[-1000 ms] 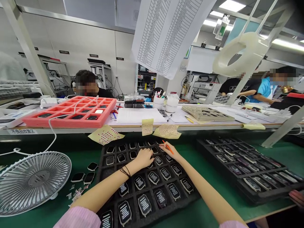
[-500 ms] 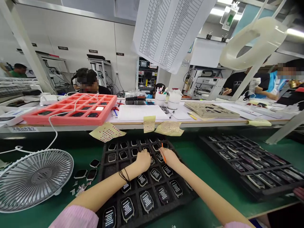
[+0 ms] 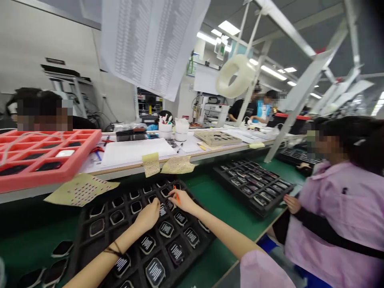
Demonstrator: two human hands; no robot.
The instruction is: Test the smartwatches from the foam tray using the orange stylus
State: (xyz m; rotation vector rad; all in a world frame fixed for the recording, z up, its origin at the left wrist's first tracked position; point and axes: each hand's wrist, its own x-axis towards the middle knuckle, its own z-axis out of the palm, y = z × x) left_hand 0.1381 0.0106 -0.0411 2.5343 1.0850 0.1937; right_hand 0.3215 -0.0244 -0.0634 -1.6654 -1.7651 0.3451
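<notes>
Shows, at seven o'clock, a flat-lying black tray (image 3: pixel 93 254), gridded, set with squarish, mostly pale-rimmed watches (image 3: pixel 166 229) facing up. Glow with white text chiefly from its three to seven o'clock; look dark toward ten to twelve. Includes a thin orange tool (image 3: pixel 177 195) near its one o'clock, slanting toward eleven.

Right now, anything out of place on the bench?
Yes: three watches lie loose on the green bench, left of the black tray. Looks odd because other watches sit in its compartments. Can't tell whether they're set aside deliberately.
</notes>
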